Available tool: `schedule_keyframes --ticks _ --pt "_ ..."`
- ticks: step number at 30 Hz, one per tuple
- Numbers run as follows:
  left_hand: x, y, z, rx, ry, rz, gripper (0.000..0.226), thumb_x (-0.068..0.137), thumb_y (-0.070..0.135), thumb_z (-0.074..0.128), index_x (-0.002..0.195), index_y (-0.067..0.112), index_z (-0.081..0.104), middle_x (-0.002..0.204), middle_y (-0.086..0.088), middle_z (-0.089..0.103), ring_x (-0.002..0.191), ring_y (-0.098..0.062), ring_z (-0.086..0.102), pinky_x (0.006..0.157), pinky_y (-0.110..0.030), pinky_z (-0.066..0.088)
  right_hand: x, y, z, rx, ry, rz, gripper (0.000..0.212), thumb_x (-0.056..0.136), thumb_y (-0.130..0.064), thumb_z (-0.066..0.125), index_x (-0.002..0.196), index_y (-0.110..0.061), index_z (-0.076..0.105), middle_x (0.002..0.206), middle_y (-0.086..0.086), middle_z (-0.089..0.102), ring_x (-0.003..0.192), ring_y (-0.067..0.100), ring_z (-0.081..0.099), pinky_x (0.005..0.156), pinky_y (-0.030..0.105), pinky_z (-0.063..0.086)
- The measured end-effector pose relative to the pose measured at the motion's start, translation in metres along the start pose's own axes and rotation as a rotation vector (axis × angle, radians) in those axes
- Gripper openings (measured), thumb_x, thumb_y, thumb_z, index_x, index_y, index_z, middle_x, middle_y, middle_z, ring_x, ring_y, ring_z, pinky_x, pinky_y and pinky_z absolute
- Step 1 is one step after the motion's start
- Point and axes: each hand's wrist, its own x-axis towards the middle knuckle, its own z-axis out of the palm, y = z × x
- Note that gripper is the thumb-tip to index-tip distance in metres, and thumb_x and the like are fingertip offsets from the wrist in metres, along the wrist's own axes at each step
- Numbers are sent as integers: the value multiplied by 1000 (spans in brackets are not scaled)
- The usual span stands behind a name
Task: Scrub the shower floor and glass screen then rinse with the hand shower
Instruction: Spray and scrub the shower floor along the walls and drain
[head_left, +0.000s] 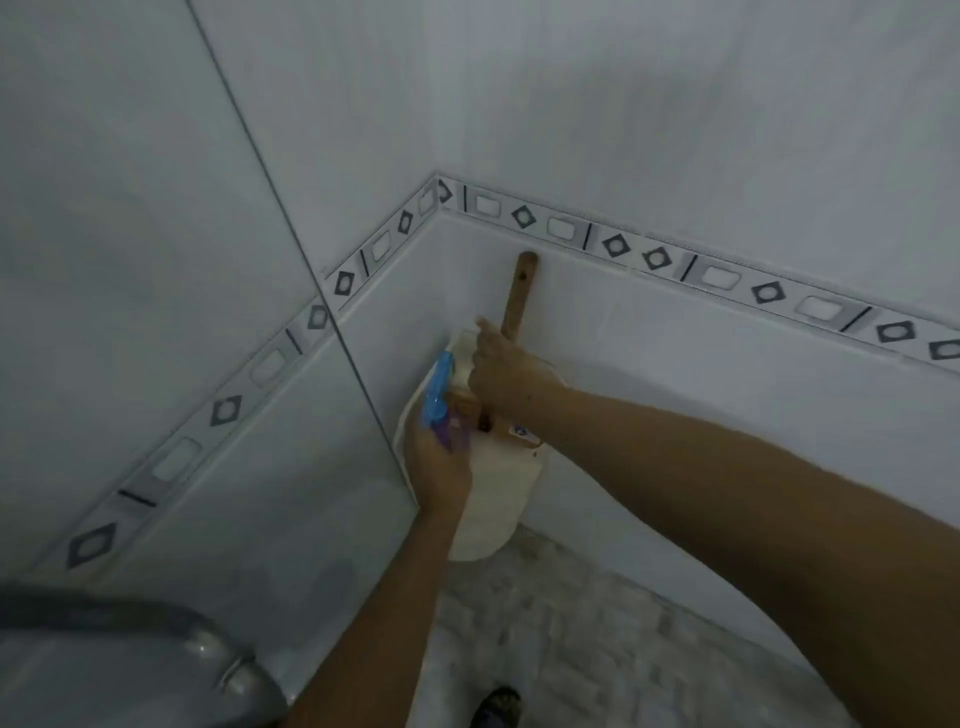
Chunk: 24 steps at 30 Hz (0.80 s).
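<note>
Mid-frame, left hand: fingers are curling round the blue spray bottle — beside the cream bag.
Right hand: is gripping the wooden handle — upright against the wall tiles.

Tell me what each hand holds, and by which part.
The right hand grips the wooden handle partway down; the left hand holds the blue-headed spray bottle just below its head.

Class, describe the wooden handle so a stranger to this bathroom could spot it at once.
Find the corner where the tiled walls meet, below the patterned border strip. There the wooden handle rises above a cream container, gripped by the right hand. It is the only brown stick; the left hand beside it holds a blue spray bottle.
</note>
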Motion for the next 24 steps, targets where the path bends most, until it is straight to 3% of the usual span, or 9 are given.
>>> schedule_keyframes --ticks 2,4,6,9,11,16,20,22,24 --pt "0 4 -2 -37 11 -23 29 97 4 60 125 13 56 109 0 64 91 14 59 81 2 39 8 -7 -2 -26 -16 16 30 98 -34 51 118 -19 69 130 4 63 136 35 41 120 57 1" --pt "-4 6 -4 -94 9 -54 29 97 0 60 122 13 54 101 8 62 88 21 57 76 1 42 6 -10 -3 29 -62 26 29 99 -34 50 119 -20 66 124 3 65 125 31 50 115 51 21" --pt "-8 3 -5 -67 2 -21 23 97 7 64 115 17 55 96 11 61 88 13 60 76 -5 44 -3 -10 -4 86 -89 35 24 99 -28 51 118 -18 63 117 3 64 111 27 57 102 44 36" --pt "-17 -6 -5 4 -81 14 16 94 10 68 99 14 53 85 5 58 76 1 57 69 -20 47 -22 -6 3 272 -184 85 21 97 -27 56 114 -14 54 116 8 59 111 32 58 95 47 44" --pt "-24 -3 -2 20 -85 65 20 91 8 70 92 9 50 81 -3 59 72 -11 58 66 -22 47 -33 -5 16 445 -236 149 42 96 -37 57 130 -15 50 129 9 57 117 34 57 90 48 46" --pt "-45 19 24 17 -152 74 23 88 17 67 92 2 50 77 -15 61 68 -23 59 62 -29 49 -95 10 61 751 -319 253 50 100 -27 51 143 -4 38 134 10 55 120 29 56 93 40 47" --pt "-85 51 66 37 -372 114 20 87 1 66 87 -1 47 70 -11 50 58 -13 46 54 -13 39 -163 10 112 823 -509 329 50 103 -12 45 150 -3 31 147 11 43 109 27 59 81 30 47" --pt "-116 67 92 48 -459 133 24 90 7 68 90 2 45 73 -10 50 57 -10 45 53 -10 39 -197 2 151 897 -598 361 51 104 -9 43 152 -5 30 151 13 39 105 26 61 78 28 49" --pt "-149 80 115 27 -534 135 32 93 20 69 97 4 42 76 -6 48 57 -9 50 52 -11 42 -239 -7 189 980 -683 438 50 104 -9 44 152 -6 31 145 13 44 83 24 61 72 28 51"
